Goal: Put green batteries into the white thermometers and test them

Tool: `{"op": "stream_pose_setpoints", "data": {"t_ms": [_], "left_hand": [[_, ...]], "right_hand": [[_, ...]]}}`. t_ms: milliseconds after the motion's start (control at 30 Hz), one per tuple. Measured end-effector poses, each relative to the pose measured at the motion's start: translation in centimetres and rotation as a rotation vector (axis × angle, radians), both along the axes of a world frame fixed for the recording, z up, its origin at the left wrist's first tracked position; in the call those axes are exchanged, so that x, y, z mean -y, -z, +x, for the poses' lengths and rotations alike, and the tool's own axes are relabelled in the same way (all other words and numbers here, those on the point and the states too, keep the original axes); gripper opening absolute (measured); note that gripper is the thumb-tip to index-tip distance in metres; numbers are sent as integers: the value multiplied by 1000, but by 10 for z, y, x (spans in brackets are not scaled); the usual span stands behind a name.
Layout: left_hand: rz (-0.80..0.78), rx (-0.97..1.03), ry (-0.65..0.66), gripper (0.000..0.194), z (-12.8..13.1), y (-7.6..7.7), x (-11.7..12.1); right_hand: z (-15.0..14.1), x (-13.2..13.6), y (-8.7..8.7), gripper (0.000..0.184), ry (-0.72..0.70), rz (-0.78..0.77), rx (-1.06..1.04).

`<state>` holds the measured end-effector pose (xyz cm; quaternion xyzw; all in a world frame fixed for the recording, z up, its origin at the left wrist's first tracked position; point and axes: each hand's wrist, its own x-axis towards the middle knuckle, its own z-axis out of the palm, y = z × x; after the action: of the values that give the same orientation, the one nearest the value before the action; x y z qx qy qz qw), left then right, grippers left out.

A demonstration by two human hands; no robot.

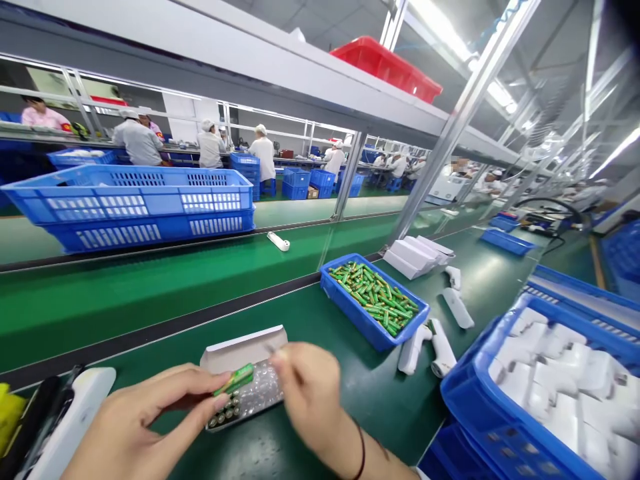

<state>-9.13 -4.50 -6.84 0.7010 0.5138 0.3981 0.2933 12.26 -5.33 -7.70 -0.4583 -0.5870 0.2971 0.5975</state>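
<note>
Left hand pinches batteries over box | right hand curled (can't tell if grasping) | tray right

the right hand's fingertips are blurred. the lower edge crops the left hand. distant workers are too small to make out.

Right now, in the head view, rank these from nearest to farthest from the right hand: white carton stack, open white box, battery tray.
From the right hand:
1. Open white box, at its left.
2. Battery tray, ahead, rightward.
3. White carton stack, beyond the tray.
</note>
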Motion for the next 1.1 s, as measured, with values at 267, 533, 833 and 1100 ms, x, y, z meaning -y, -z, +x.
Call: {"op": "stream_pose_setpoints", "data": {"t_ms": [267,533,833,1100], "left_hand": [[539,-154,65,13,20,-8,2],[502,-119,201,19,20,1,4],[-93,-225,59,34,0,15,-17],[-71,-503,161,23,19,25,-14]], "right_hand": [[-12,-7,-3,43,-470,-326,-517],[-4,-11,-7,46,-553,-458,-538],[91,-81,-19,26,352,-65,272],[204,-149,-9,25,675,-185,337]]}}
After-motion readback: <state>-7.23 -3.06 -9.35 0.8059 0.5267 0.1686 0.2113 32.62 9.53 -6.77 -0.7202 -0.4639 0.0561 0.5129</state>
